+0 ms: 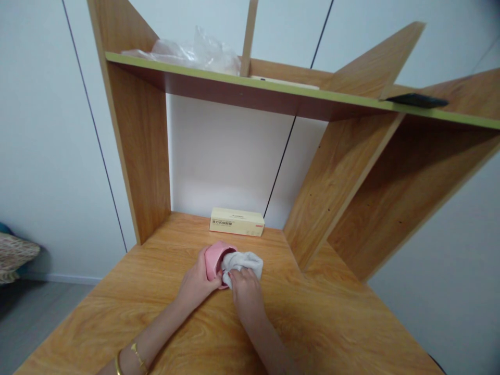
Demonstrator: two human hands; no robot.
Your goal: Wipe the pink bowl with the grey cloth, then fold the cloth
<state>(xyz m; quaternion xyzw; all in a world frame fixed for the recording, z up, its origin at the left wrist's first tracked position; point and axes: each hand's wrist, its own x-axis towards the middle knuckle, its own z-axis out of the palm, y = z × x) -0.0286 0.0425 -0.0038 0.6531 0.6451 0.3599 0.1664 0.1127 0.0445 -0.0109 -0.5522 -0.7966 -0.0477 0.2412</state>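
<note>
A pink, hollow container, like a cup or small pot, lies tilted with its opening toward the right. My left hand is wrapped round its near left side, thumb by the rim. A pale grey-white cloth is bunched at the opening, partly inside it. My right hand pinches this cloth just outside the rim. The part of the cloth within the container is hidden. Both hands are over the wooden desk.
A long cream box with printed lettering stands at the back of the desk. Above runs a shelf carrying a clear plastic bag and a dark flat object. Wooden upright panels rise on the right.
</note>
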